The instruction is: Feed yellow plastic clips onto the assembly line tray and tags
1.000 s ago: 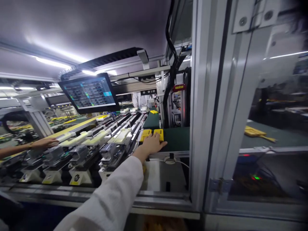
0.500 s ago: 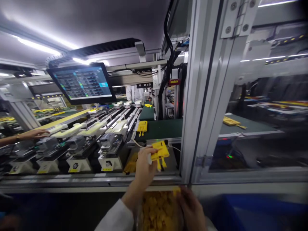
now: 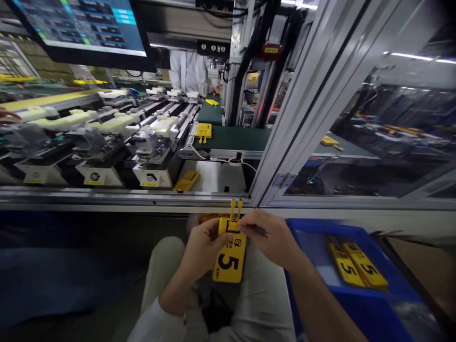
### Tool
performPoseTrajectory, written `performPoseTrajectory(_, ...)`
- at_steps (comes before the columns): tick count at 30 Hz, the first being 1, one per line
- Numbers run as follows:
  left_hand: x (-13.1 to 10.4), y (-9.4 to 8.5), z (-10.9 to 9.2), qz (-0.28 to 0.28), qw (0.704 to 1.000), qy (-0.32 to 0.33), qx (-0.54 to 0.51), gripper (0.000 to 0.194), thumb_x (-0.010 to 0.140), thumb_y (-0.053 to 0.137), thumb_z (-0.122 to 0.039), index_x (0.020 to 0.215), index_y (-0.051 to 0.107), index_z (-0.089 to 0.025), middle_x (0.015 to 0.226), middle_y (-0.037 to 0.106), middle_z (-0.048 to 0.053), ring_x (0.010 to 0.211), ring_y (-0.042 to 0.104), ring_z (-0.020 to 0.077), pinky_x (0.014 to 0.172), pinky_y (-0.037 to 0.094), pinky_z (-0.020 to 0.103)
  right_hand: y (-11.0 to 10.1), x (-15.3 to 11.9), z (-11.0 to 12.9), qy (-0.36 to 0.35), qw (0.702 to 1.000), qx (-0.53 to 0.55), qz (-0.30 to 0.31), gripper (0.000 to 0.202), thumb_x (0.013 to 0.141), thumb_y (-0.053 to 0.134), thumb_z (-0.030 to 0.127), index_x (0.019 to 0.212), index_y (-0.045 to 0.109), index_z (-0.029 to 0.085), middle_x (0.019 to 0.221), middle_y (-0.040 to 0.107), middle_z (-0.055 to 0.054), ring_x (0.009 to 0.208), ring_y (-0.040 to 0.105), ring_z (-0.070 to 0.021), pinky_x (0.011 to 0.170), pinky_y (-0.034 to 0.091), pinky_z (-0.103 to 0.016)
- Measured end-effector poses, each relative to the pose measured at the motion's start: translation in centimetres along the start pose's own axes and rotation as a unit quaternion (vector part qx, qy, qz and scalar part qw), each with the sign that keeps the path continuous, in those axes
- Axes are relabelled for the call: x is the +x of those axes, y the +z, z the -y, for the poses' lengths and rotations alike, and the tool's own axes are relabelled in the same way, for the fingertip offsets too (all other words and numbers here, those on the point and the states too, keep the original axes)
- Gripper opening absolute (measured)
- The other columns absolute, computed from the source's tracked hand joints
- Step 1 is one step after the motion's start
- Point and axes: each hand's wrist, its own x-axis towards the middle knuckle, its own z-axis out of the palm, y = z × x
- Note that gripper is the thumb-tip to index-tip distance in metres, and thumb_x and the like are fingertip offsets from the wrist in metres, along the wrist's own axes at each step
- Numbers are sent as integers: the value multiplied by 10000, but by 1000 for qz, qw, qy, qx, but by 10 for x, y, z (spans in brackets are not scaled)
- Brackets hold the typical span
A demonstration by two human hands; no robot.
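Observation:
A yellow power bank [image 3: 230, 261] with a large black 5 on its face is tilted up above my lap. Two short yellow cables [image 3: 236, 209] stick out from its top end. My left hand [image 3: 203, 244] grips its left side, the thumb lying across the face. At the top end, beside the base of the cables, the fingers of my right hand [image 3: 269, 235] are pinched on a small yellow piece [image 3: 233, 226], partly covered by the fingertips. Behind the hands, a clear bag [image 3: 193, 223] of small yellow pieces shows only in part.
A blue bin [image 3: 313, 275] on the right holds yellow power banks [image 3: 356, 263]. Ahead, another power bank [image 3: 204, 131] lies on the green conveyor [image 3: 242, 138], and a yellow item [image 3: 187, 181] rests on a metal plate. Test fixtures [image 3: 153, 175] line the left. A metal post [image 3: 285, 128] stands right.
My left hand has brought the power bank back and down from the bench to above my lap. My right hand has come up from the bag to its top end. The view has tilted down.

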Motion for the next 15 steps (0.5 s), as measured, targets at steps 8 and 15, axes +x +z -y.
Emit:
performPoseTrajectory(8, 3, -15, 9, -2, 999, 10, 38, 259, 781, 749, -311, 990, 715, -162, 950, 776, 59, 873, 720, 218, 737, 561, 277, 20, 1, -4, -45, 997, -41, -38, 89, 901, 653, 190, 947, 717, 231, 899, 738, -32, 886, 657, -168, 835, 540, -315)
performPoseTrajectory(15, 13, -14, 19, 18, 999, -25, -35, 323, 797, 761, -380, 1024, 707, -156, 949, 762, 72, 855, 713, 214, 703, 538, 257, 44, 0, -31, 98, 984, 128, -75, 101, 862, 696, 321, 937, 725, 262, 1127, 635, -71, 1079, 628, -214, 926, 535, -368)
